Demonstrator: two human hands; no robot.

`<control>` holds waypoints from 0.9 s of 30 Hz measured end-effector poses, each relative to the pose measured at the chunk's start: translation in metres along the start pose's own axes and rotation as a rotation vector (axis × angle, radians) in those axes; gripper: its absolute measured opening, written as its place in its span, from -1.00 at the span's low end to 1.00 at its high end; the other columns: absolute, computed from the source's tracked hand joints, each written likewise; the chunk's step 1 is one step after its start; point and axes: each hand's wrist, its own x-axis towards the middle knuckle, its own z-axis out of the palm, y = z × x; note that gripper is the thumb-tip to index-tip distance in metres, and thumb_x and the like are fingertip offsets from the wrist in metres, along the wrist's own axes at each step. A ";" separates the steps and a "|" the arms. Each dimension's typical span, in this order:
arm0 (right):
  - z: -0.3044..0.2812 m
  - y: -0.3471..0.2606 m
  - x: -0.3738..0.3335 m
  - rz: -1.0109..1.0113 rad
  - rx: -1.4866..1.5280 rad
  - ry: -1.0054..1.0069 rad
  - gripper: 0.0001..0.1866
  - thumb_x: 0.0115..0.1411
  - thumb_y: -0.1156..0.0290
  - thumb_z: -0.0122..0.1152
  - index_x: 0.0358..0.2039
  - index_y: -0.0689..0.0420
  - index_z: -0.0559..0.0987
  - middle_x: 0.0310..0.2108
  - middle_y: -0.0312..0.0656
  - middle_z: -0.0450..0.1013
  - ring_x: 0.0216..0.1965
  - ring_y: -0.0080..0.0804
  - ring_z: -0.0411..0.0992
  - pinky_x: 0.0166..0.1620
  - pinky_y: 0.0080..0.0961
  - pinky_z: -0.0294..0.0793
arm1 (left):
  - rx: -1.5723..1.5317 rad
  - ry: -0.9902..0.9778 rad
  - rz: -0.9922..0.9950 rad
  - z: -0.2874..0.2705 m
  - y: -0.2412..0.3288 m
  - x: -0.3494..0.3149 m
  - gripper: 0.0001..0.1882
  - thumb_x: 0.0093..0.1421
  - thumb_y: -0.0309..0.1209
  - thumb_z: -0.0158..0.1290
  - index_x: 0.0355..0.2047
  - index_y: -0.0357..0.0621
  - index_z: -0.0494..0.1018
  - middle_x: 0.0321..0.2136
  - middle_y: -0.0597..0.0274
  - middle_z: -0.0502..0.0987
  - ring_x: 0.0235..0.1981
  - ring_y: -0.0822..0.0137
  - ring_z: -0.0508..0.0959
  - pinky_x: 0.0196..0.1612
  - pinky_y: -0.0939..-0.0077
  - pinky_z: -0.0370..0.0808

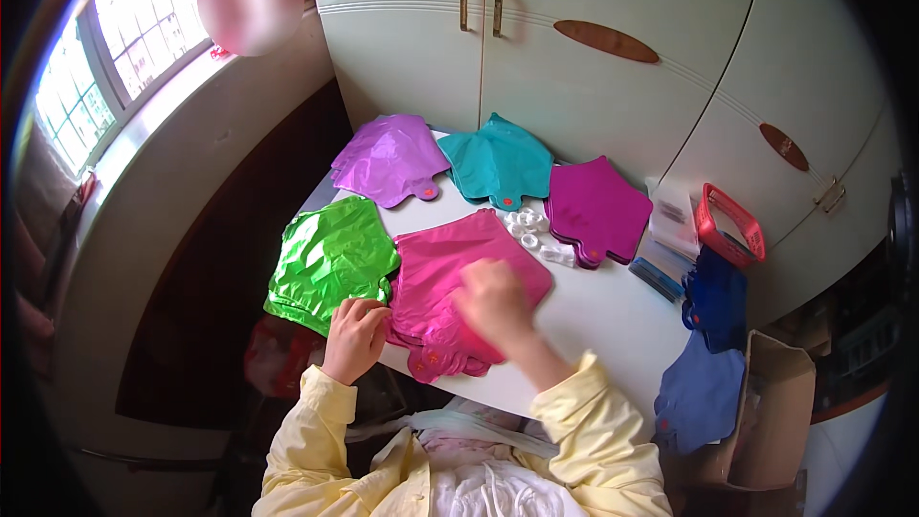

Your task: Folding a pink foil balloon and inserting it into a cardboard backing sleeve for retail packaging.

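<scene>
A stack of flat, star-shaped pink foil balloons (459, 254) lies before me on the white table, with crumpled tails (442, 356) bunched at the near edge. My left hand (356, 335) is closed, its fingertips pinched at the stack's near left corner; what lies between them is hidden. Above the middle of the pink stack, my right hand (496, 306) is curled and smeared by motion, so its grip is unclear. Shiny green foil balloons (330, 258) lie just beyond my left hand.
Around the white table (598, 311) lie lilac (391, 158), teal (500, 161), purple (595, 209) and blue (704, 388) foil balloons. Small white rolls (526, 222) sit beside the purple stack. At right are a red basket (732, 225) and cardboard box (771, 421); cabinets (402, 67) stand behind.
</scene>
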 end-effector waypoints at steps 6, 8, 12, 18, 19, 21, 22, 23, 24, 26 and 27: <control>0.052 -0.072 -0.014 -0.130 -0.075 -0.052 -0.76 -0.02 0.20 0.30 -0.48 0.09 0.52 -0.46 -0.26 0.41 -0.34 -0.32 0.44 -0.27 -0.40 0.45 | 0.017 0.066 -0.026 0.004 -0.001 -0.003 -0.73 -0.04 -0.56 0.10 -0.26 -0.13 0.54 -0.18 0.16 0.50 -0.09 0.03 0.42 0.00 0.19 0.38; 0.064 -0.074 -0.020 -0.111 -0.109 -0.080 -0.81 -0.01 0.26 0.28 -0.51 0.08 0.51 -0.49 -0.27 0.43 -0.36 -0.33 0.46 -0.33 -0.40 0.47 | 0.007 0.064 -0.026 0.003 -0.002 -0.004 -0.75 -0.04 -0.55 0.11 -0.28 -0.15 0.54 -0.19 0.15 0.49 -0.09 0.00 0.42 0.01 0.17 0.37; 0.062 -0.067 -0.021 -0.004 0.157 -0.082 -0.84 0.03 0.32 0.27 -0.54 0.11 0.52 -0.52 -0.21 0.46 -0.39 -0.24 0.50 -0.37 -0.32 0.49 | -0.008 0.061 -0.023 0.005 -0.003 -0.006 -0.73 -0.03 -0.53 0.12 -0.25 -0.13 0.54 -0.19 0.15 0.49 -0.09 0.00 0.42 0.01 0.18 0.37; 0.050 -0.052 -0.011 0.309 0.569 -0.131 -0.74 -0.03 0.27 0.40 -0.53 0.18 0.54 -0.55 -0.08 0.50 -0.47 -0.19 0.50 -0.39 -0.33 0.46 | -0.095 0.054 0.013 0.003 0.010 0.004 -0.74 0.02 -0.52 0.10 -0.22 -0.13 0.52 -0.19 0.18 0.53 -0.08 0.08 0.47 0.00 0.23 0.37; 0.046 -0.050 -0.009 0.342 0.605 -0.169 -0.73 -0.03 0.26 0.40 -0.53 0.18 0.54 -0.56 -0.09 0.50 -0.49 -0.23 0.50 -0.39 -0.36 0.45 | -0.125 0.039 0.028 0.004 0.010 0.007 -0.75 0.04 -0.49 0.10 -0.22 -0.13 0.51 -0.19 0.18 0.53 -0.07 0.10 0.47 0.00 0.23 0.37; 0.039 -0.048 -0.006 0.405 0.677 -0.244 -0.72 -0.01 0.25 0.41 -0.54 0.19 0.54 -0.58 -0.10 0.50 -0.53 -0.32 0.49 -0.41 -0.41 0.43 | -0.166 -0.013 0.063 0.007 0.006 0.009 -0.78 0.09 -0.45 0.09 -0.21 -0.14 0.50 -0.21 0.18 0.55 -0.07 0.14 0.50 -0.01 0.25 0.36; 0.040 -0.047 -0.006 0.418 0.718 -0.228 -0.73 0.00 0.26 0.40 -0.52 0.19 0.54 -0.60 -0.11 0.48 -0.55 -0.34 0.48 -0.43 -0.40 0.41 | -0.178 -0.050 0.084 0.010 0.002 0.010 -0.79 0.12 -0.44 0.07 -0.21 -0.14 0.49 -0.22 0.18 0.56 -0.08 0.16 0.51 -0.02 0.26 0.36; 0.043 -0.044 -0.006 0.430 0.758 -0.212 -0.73 0.02 0.26 0.39 -0.50 0.19 0.55 -0.63 -0.12 0.46 -0.57 -0.35 0.46 -0.45 -0.40 0.40 | -0.189 -0.088 0.105 0.012 -0.002 0.011 -0.80 0.14 -0.43 0.06 -0.21 -0.15 0.49 -0.23 0.18 0.57 -0.09 0.17 0.53 -0.02 0.27 0.36; 0.046 -0.040 -0.007 0.444 0.797 -0.193 -0.74 0.04 0.27 0.38 -0.48 0.20 0.55 -0.65 -0.13 0.45 -0.60 -0.36 0.45 -0.46 -0.40 0.38 | -0.184 -0.110 0.124 0.014 -0.003 0.013 -0.81 0.16 -0.42 0.04 -0.21 -0.15 0.48 -0.24 0.17 0.57 -0.10 0.18 0.53 -0.03 0.29 0.37; 0.057 -0.029 -0.008 0.553 0.981 -0.178 -0.74 0.09 0.27 0.35 -0.49 0.21 0.54 -0.65 -0.23 0.43 -0.59 -0.50 0.39 -0.47 -0.47 0.35 | -0.173 -0.156 0.163 0.016 -0.004 0.019 -0.81 0.20 -0.39 0.01 -0.20 -0.16 0.48 -0.26 0.17 0.58 -0.12 0.18 0.55 -0.04 0.31 0.38; 0.056 -0.026 -0.008 0.608 1.072 -0.171 -0.74 0.12 0.28 0.34 -0.49 0.21 0.54 -0.65 -0.29 0.42 -0.59 -0.58 0.35 -0.47 -0.50 0.34 | -0.158 -0.204 0.104 0.014 -0.001 0.023 -0.81 0.20 -0.39 0.00 -0.21 -0.16 0.49 -0.25 0.16 0.58 -0.13 0.19 0.56 -0.06 0.32 0.39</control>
